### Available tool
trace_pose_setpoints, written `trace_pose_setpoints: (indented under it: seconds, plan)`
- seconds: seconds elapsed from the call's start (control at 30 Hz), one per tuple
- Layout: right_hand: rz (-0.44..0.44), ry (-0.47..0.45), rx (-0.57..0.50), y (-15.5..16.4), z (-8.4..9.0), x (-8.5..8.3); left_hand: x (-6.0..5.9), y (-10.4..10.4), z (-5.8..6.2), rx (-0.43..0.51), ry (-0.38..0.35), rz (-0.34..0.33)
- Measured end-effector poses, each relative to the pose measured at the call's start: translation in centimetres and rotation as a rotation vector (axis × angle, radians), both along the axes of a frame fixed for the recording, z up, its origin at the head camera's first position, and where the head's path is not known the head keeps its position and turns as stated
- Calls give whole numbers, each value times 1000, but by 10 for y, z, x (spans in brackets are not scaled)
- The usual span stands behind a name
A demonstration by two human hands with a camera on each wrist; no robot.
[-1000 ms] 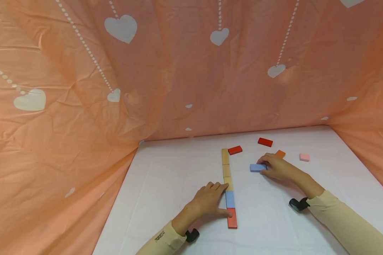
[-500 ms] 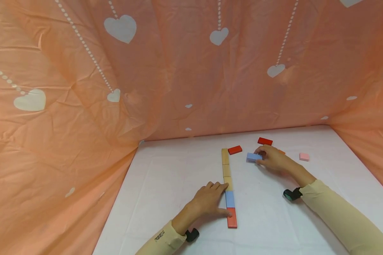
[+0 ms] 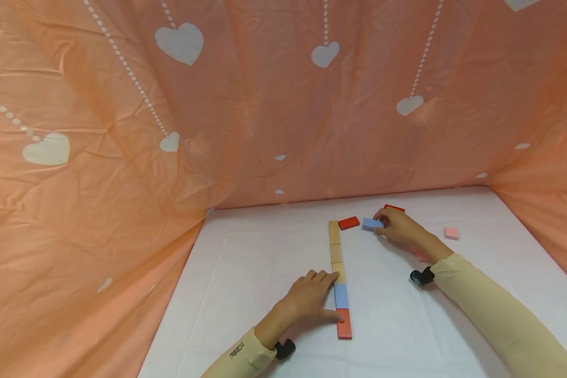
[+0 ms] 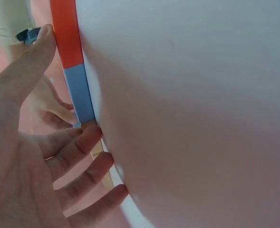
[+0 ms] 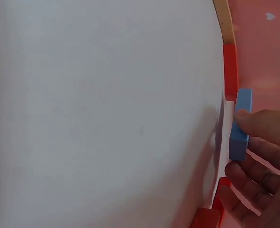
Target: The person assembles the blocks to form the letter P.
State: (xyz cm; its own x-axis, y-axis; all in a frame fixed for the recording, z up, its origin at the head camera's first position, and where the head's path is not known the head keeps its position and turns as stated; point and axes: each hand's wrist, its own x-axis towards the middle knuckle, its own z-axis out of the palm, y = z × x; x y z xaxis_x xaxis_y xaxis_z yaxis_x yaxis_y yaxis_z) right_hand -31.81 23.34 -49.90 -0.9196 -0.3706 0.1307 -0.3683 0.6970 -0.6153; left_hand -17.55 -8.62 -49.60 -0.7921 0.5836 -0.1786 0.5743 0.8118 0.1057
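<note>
Seemingly a makeshift recording booth: heart-print orange sheeting (image 3: 264,105) (creased) walls a white table (image 3: 245,273).

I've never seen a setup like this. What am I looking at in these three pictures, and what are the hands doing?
No machine here: a person works with two bare hands, wearing three cameras. The wide picture comes from a camera on the head; the two close pictures come from cameras on each wrist, so they look skewed.

On the white table lies a row of flat blocks set end to end: three wooden ones, then blue, then red nearest the person. The left hand rests against that row. The right hand pinches a loose blue block in its fingers. Close by lie a red block, another red block partly behind the hand, and a pink block. An orange curtain with white hearts hangs around.
</note>
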Motion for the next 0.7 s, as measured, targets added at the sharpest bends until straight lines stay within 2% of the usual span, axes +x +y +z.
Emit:
trace_pose_setpoints:
  seconds: [0.23, 0.5, 0.7]
  plan:
    - [-5, -34, 19, 0, 0, -6, 0, 0, -1, -1, -2, 1]
    - [-10, -24, 41, -2, -4, -15, -1, 0, -2, 4, -9, 11]
    - [-24, -62, 43, -4, -5, -17, -1, 0, -2, 10, -4, 11]
